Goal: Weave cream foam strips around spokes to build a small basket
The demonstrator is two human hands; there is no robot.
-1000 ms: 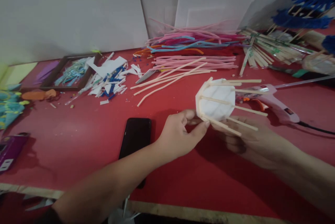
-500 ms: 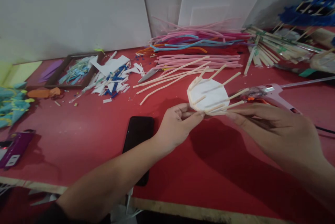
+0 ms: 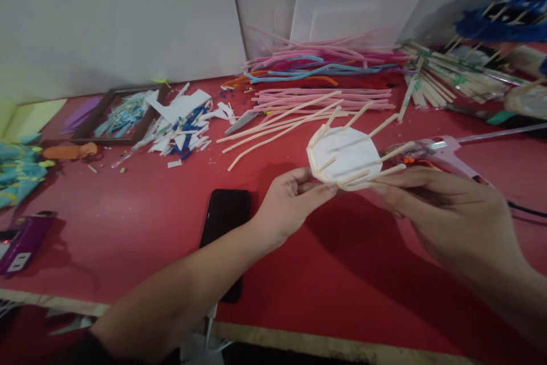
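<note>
A white many-sided disc (image 3: pixel 348 151) is held above the red table, with several short cream sticks (image 3: pixel 397 152) standing up around its edge. A cream strip runs along its rim at the left and front. My left hand (image 3: pixel 294 200) pinches the near left rim between thumb and fingers. On the near right edge, my right hand (image 3: pixel 448 205) is closed with thumb and fingertips at the rim. The undersides of the disc and of the right fingertips are hidden.
A black phone (image 3: pixel 226 217) lies left of my left forearm. Behind the disc are loose cream strips (image 3: pixel 273 131) and pink strips (image 3: pixel 325 99). A pink glue gun (image 3: pixel 459 160) is at the right, a brown frame (image 3: pixel 123 140) and white scraps (image 3: pixel 183 111) at the back left.
The disc with its sticks has shifted slightly to the right and turned or tilted a little. Both hands still hold its near edge.
</note>
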